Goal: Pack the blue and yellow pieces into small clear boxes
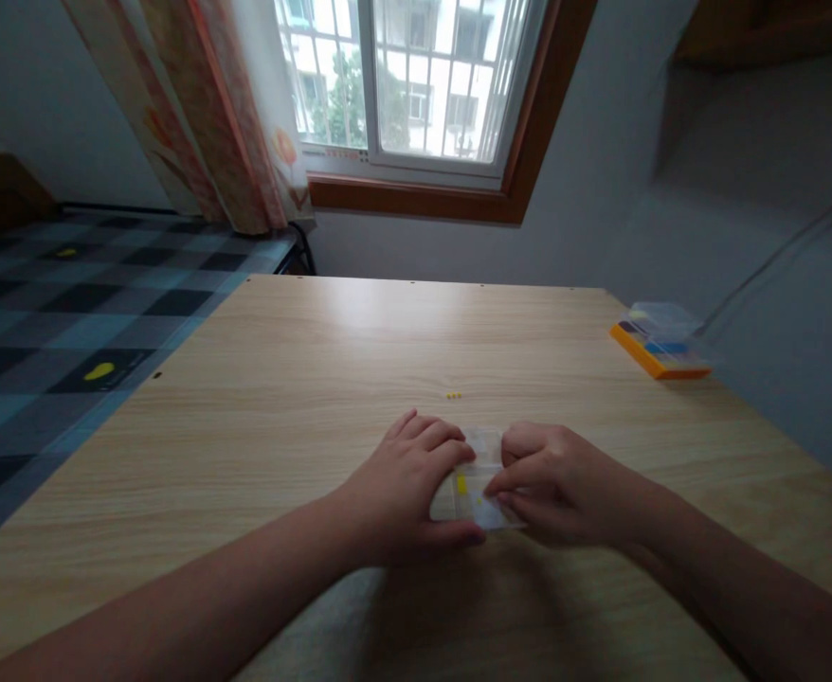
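A small clear square board (479, 478) with a few yellow beads on it lies flat on the wooden table (280, 398). My left hand (408, 483) rests on the board's left edge, thumb under the near corner and fingers curved over the top, steadying it. My right hand (554, 483) is on the board's right side, its fingers pinched together at the board's middle; whatever the pinch holds is too small to see. Two loose yellow beads (454, 395) lie on the table a little beyond the hands.
An orange box with a clear lid and coloured contents (659, 341) sits at the table's far right edge near a wall. A bed with a checked cover (46, 322) lies to the left. A window and a curtain are behind the table.
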`<move>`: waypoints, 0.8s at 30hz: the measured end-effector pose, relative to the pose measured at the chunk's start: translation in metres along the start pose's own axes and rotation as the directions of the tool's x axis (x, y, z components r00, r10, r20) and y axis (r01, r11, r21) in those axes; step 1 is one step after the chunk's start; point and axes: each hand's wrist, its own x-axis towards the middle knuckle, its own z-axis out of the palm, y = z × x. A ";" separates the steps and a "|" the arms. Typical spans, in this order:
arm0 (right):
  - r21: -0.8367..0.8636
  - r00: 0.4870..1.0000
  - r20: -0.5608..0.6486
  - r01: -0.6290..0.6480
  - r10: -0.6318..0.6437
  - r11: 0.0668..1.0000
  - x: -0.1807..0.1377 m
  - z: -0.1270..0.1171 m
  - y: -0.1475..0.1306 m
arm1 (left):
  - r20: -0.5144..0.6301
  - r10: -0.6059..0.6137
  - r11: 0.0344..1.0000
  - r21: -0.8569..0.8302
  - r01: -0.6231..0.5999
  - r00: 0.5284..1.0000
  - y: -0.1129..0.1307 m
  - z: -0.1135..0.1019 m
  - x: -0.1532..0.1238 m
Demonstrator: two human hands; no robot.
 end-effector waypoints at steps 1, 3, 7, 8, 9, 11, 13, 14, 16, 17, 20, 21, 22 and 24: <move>-0.005 1.000 0.002 0.018 -0.017 1.000 0.000 0.001 0.000 | -0.001 0.003 1.000 0.001 -0.003 1.000 0.000 0.000 0.000; -0.028 0.999 0.008 0.042 -0.041 0.999 -0.001 0.003 0.000 | -0.006 0.008 1.000 0.004 -0.008 1.000 0.000 0.001 0.001; -0.102 0.999 0.023 0.051 -0.049 0.994 0.000 0.007 0.001 | -0.003 0.006 1.000 0.002 -0.006 1.000 0.000 0.001 0.001; -0.120 0.999 0.026 0.045 -0.042 0.992 0.000 0.008 0.001 | -0.002 0.005 1.000 0.001 -0.005 1.000 0.000 0.001 0.001; -0.140 0.999 0.022 0.040 -0.037 0.989 0.001 0.008 0.001 | -0.001 0.004 1.000 -0.001 -0.004 1.000 0.000 0.001 0.001; -0.187 1.000 0.010 0.027 -0.026 0.982 0.002 0.009 0.001 | -0.003 0.005 1.000 -0.003 -0.005 1.000 0.000 0.001 0.000; -0.238 1.000 0.002 0.023 -0.023 0.971 0.004 0.010 0.001 | -0.008 0.008 1.000 -0.003 -0.008 1.000 -0.001 0.001 0.000; -0.257 1.000 -0.003 0.024 -0.025 0.966 0.004 0.010 0.000 | -0.009 0.010 1.000 -0.002 -0.010 1.000 -0.001 0.001 0.000; -0.273 0.999 -0.009 0.033 -0.037 0.961 0.004 0.010 0.000 | -0.006 0.009 1.000 0.005 -0.009 1.000 0.000 0.001 0.000; -0.272 0.999 -0.017 0.040 -0.046 0.961 0.004 0.010 -0.001 | -0.003 0.006 1.000 0.006 -0.006 1.000 0.000 0.001 0.000; -0.257 0.997 -0.030 0.062 -0.072 0.965 0.003 0.009 -0.001 | 0.006 0.001 1.000 0.002 -0.001 1.000 0.002 0.000 0.000; -0.256 0.997 -0.030 0.065 -0.075 0.965 0.002 0.009 -0.001 | 0.007 0.001 1.000 0.000 -0.001 1.000 0.003 -0.001 0.001; -0.258 0.997 -0.028 0.066 -0.076 0.964 0.002 0.009 -0.001 | 0.007 0.002 1.000 -0.002 -0.002 1.000 0.003 -0.001 0.001; -0.268 0.997 -0.025 0.066 -0.076 0.961 0.002 0.009 -0.001 | 0.005 0.005 1.000 -0.004 -0.005 1.000 0.003 -0.001 0.001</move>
